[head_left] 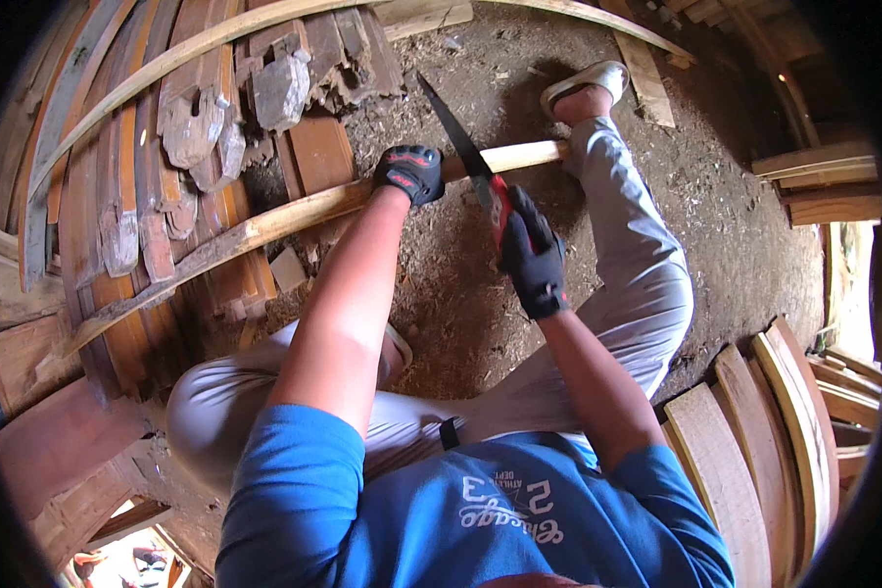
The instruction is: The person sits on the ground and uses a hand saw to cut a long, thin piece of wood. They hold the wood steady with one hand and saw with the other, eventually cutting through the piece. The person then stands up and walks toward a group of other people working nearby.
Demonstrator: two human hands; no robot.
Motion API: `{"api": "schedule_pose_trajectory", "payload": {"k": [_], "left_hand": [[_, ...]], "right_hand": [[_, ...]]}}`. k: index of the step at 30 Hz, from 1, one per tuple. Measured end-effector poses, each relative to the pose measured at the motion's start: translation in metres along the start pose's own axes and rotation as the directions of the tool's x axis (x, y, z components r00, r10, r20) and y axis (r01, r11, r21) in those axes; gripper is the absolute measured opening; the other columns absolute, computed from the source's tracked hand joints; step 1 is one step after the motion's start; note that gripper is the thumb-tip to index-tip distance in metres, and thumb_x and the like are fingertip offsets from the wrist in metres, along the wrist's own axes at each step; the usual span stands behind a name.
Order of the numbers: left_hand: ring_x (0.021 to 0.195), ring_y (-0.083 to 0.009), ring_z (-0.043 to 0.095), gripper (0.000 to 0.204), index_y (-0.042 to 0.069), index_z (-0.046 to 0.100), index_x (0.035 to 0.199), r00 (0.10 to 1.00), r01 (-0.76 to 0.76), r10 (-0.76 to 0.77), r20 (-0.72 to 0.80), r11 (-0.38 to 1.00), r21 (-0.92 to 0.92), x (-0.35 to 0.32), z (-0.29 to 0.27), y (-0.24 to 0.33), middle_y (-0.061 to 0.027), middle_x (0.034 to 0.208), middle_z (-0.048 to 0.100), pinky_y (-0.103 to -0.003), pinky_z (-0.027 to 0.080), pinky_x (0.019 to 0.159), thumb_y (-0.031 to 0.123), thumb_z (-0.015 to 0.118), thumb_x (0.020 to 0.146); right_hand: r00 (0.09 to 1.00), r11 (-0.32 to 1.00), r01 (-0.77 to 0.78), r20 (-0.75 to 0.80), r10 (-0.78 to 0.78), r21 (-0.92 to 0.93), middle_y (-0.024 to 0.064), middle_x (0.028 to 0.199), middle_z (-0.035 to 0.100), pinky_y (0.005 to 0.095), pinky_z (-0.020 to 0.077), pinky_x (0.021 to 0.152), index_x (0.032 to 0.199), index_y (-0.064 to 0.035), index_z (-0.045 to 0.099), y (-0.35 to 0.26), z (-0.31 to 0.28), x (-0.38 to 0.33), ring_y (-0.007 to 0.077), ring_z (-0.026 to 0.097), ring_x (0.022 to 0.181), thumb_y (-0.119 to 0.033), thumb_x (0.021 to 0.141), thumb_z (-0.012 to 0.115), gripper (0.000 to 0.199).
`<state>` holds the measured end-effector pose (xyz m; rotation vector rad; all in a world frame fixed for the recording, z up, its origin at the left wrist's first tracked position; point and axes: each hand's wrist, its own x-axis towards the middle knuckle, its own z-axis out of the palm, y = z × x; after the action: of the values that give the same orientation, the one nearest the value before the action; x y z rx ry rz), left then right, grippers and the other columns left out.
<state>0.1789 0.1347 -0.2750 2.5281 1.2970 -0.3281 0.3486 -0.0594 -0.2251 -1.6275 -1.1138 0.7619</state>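
Brown earth floor [735, 260], strewn with pale chips, carries the whole arrangement. Along its left edge lies a heap of boards [318, 157], many of them varnished red-brown and several with broken, weathered ends. My grey-trousered legs [637, 255] spread across the middle of the floor, the right one extended and the left one bent. At the floor's lower right corner, light planks [720, 470] lean side by side in a curved row as seen through the lens. One long, pale wooden strip [294, 216] crosses from the floor's left edge, over the heap, to the shin of my right leg; whether it touches the shin I cannot tell. Above this strip's far portion slants a handsaw [465, 142], its dark blade crossing the wood and its tip directed away from me; the depth of any cut cannot be made out. My right hand [533, 253], in a black glove, is closed around the saw's red handle. My left hand [410, 174], likewise gloved, is clamped over the strip, just left of the blade.
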Motion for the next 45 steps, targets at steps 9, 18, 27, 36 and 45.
{"api": "schedule_pose_trajectory", "payload": {"k": [9, 18, 27, 36, 45], "left_hand": [[0.109, -0.0369, 0.072, 0.039, 0.013, 0.073, 0.119, 1.0, 0.02, -0.02, 0.008, 0.999, -0.035, -0.001, -0.003, 0.001, -0.0199, 0.115, 0.074, -0.05, 0.057, 0.096, 0.031, 0.061, 0.086], [0.104, -0.0383, 0.073, 0.033, 0.01, 0.075, 0.109, 0.999, -0.019, 0.018, -0.048, 1.0, -0.019, 0.004, -0.007, 0.01, -0.0209, 0.11, 0.075, -0.049, 0.058, 0.093, 0.029, 0.064, 0.085], [0.106, -0.0383, 0.073, 0.036, 0.01, 0.075, 0.112, 0.999, 0.048, -0.048, 0.007, 0.998, -0.042, -0.001, -0.013, 0.0, -0.0216, 0.113, 0.074, -0.049, 0.058, 0.094, 0.029, 0.063, 0.084], [0.109, -0.0372, 0.072, 0.033, 0.013, 0.074, 0.112, 0.998, 0.057, -0.059, -0.035, 0.998, -0.036, -0.007, -0.005, -0.008, -0.0195, 0.115, 0.074, -0.049, 0.057, 0.095, 0.027, 0.062, 0.085], [0.113, -0.0357, 0.07, 0.036, 0.013, 0.072, 0.117, 0.999, 0.048, -0.048, 0.012, 0.999, -0.007, 0.002, -0.005, -0.002, -0.0183, 0.121, 0.073, -0.048, 0.055, 0.097, 0.029, 0.061, 0.087]], "right_hand": [[0.87, 0.89, -0.448, 0.185, 0.456, -0.085, 0.003, 0.092, 0.069, 0.0254, 0.0495, 0.063, 0.153, -0.0051, 0.053, -0.127, -0.13, -0.12, 0.0077, 0.059, 0.063, -0.028, 0.109, 0.052, 0.05], [1.0, 0.999, -0.003, -0.018, 0.004, 0.032, 0.0143, 0.14, 0.068, 0.0345, 0.0454, 0.11, 0.143, -0.0063, 0.063, 0.015, 0.015, 0.021, 0.0238, 0.063, 0.131, -0.024, 0.107, 0.055, 0.041], [0.909, 0.931, -0.362, 0.205, 0.363, -0.047, 0.0119, 0.12, 0.074, 0.0316, 0.0552, 0.076, 0.149, -0.0085, 0.058, -0.073, -0.06, -0.051, 0.0154, 0.069, 0.077, -0.03, 0.109, 0.054, 0.046], [0.906, 0.934, -0.328, 0.232, 0.353, -0.14, 0.0118, 0.115, 0.075, 0.0321, 0.0543, 0.083, 0.149, -0.0049, 0.058, -0.124, -0.106, -0.081, 0.0155, 0.07, 0.09, -0.022, 0.108, 0.054, 0.044], [0.999, 1.0, -0.013, 0.032, 0.013, -0.013, 0.0144, 0.128, 0.074, 0.0347, 0.0498, 0.103, 0.141, -0.0054, 0.064, -0.009, 0.011, 0.022, 0.0226, 0.069, 0.118, -0.023, 0.105, 0.06, 0.041]]}}
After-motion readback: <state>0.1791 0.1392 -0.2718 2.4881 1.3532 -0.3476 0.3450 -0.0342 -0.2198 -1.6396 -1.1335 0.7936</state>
